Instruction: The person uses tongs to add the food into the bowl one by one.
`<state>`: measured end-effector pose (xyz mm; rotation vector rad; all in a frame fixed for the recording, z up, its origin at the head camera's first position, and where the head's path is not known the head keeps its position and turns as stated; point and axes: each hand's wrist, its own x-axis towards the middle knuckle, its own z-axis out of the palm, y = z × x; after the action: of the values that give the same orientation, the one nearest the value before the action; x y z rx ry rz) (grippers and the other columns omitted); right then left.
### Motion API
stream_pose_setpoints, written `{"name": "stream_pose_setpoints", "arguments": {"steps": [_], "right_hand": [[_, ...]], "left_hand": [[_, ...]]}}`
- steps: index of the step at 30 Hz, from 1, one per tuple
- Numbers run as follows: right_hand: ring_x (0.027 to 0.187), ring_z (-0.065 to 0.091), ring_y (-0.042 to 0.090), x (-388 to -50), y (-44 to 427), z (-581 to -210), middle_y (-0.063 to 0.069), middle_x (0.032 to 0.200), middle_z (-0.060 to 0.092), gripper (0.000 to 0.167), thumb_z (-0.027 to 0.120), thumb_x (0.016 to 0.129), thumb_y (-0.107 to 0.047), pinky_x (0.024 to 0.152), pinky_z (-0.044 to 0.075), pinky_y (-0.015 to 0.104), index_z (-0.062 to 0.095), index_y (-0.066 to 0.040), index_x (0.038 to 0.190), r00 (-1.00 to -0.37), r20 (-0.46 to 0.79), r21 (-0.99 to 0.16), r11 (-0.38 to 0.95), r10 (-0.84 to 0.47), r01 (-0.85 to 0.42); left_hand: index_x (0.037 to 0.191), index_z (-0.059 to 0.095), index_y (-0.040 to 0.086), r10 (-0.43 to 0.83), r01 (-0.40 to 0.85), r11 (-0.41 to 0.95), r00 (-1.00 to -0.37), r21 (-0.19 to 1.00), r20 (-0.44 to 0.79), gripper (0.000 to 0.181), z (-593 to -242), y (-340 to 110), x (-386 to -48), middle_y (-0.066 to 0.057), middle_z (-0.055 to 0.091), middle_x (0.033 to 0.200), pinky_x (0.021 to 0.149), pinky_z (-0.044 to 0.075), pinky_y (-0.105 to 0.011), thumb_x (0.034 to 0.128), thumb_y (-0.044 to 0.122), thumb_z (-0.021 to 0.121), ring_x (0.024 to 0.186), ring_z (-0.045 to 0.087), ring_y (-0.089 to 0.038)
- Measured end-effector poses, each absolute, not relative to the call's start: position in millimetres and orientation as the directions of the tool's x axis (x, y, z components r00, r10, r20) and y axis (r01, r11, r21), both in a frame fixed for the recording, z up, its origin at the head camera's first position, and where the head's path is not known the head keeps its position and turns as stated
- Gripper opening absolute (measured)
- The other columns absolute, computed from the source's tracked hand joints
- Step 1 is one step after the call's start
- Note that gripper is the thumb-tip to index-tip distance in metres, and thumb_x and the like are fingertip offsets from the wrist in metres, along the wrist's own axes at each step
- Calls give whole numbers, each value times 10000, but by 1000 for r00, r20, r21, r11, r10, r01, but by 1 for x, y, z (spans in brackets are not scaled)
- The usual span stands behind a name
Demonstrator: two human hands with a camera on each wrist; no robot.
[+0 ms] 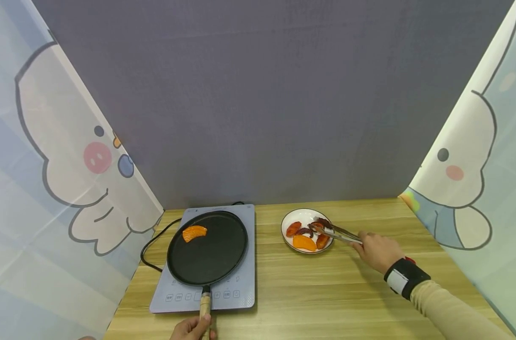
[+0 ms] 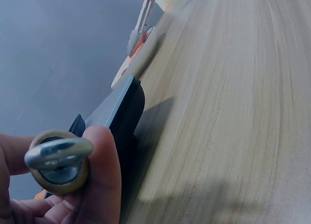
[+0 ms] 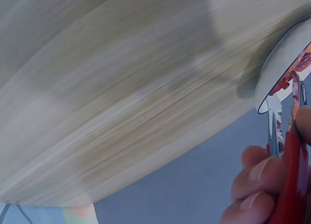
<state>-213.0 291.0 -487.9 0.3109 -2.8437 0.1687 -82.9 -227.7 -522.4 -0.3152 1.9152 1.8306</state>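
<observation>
My left hand (image 1: 193, 329) grips the wooden handle (image 1: 205, 304) of a round black frying pan (image 1: 217, 255); the metal ring on the handle's end shows in the left wrist view. An orange slice with pale stripes (image 1: 194, 233), resembling salmon, lies at the pan's left side. In my right hand (image 1: 380, 251) are metal tongs (image 1: 346, 235) with red grips (image 3: 290, 185). Their tips reach into a white dark-rimmed plate (image 1: 288, 218), among dark tentacle-like pieces. A plain orange slice (image 1: 304, 243) and reddish pieces (image 1: 293, 229) also lie there. Whether the tips pinch a piece I cannot tell.
Under the pan stands a pale induction cooker (image 1: 245, 302), its black cord (image 1: 145, 250) running along the left. The wooden table (image 1: 325, 297) meets a grey wall panel (image 1: 283, 118) at the back. Cartoon-printed sheets (image 1: 49, 141) flank both sides.
</observation>
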Motion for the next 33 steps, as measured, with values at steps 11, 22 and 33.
{"name": "stream_pose_setpoints", "arguments": {"steps": [11,22,33], "right_hand": [[431,417,166,-211,287,-488,-17,552,418,316,694,867,-320,383,338,393,497,-117,726,-924,314,-53,967,-220,-249],[417,447,180,-216,291,-496,-11,532,431,328,711,849,-295,374,360,418,477,-125,693,-908,339,-26,962,-247,-272],[412,425,157,-216,290,-495,-16,527,420,326,694,869,-308,376,354,391,491,-116,702,-915,323,-28,964,-240,-263]], "left_hand": [[1004,627,-46,148,-480,66,-862,875,-484,446,-522,-227,-82,-55,681,760,520,482,-276,932,392,577,554,573,-101],[923,628,-51,146,-469,90,-867,879,-477,454,-521,-226,-82,-52,673,729,532,500,-286,928,400,571,565,594,-114],[966,623,-47,150,-479,76,-861,874,-485,459,-520,-227,-82,-52,675,748,538,499,-290,924,409,584,580,597,-118]]}}
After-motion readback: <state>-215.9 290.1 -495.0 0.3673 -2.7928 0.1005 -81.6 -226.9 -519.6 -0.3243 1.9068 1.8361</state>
